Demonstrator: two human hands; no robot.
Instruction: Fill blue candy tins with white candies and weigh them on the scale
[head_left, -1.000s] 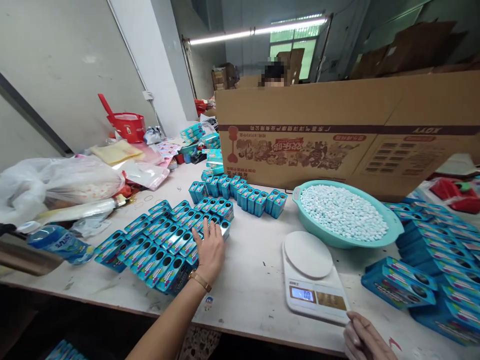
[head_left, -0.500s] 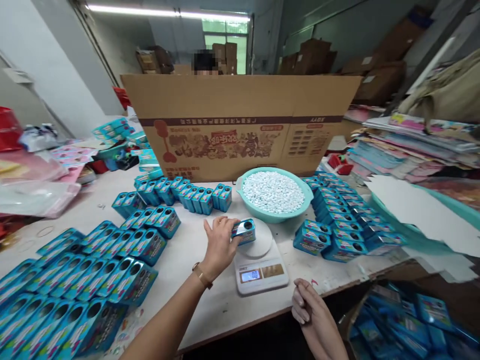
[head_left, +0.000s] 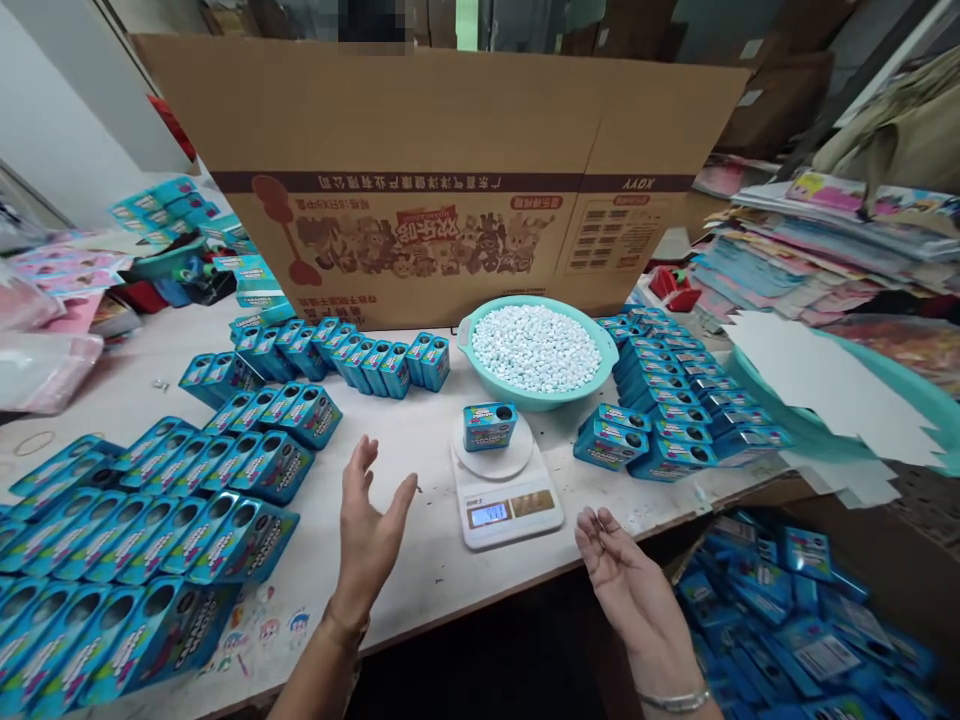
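Note:
A small blue tin [head_left: 489, 428] stands on the round plate of a white digital kitchen scale [head_left: 513, 522], whose display is lit. My left hand [head_left: 369, 520] is left of the scale, above the table, with thumb and fingers spread and nothing between them. At the table's front edge, right of the scale, my right hand [head_left: 626, 590] is palm up, fingers loosely bent and apart, holding nothing I can see. Behind the scale sits a turquoise basin [head_left: 466, 352] filled with pale blue and white candies [head_left: 536, 348].
Rows of blue tins [head_left: 217, 530] cover the table's left side, and more tins [head_left: 667, 400] stand right of the basin. A large cardboard box [head_left: 450, 120] rises behind. Many loose tins [head_left: 795, 620] lie in a box below, at right. Stacked printed sheets [head_left: 780, 250] lie far right.
My left hand has let go of the tin on the scale and drawn back left, opening. The display reading has changed from 0.0. My right hand's fingers have loosened, and the view has tilted down.

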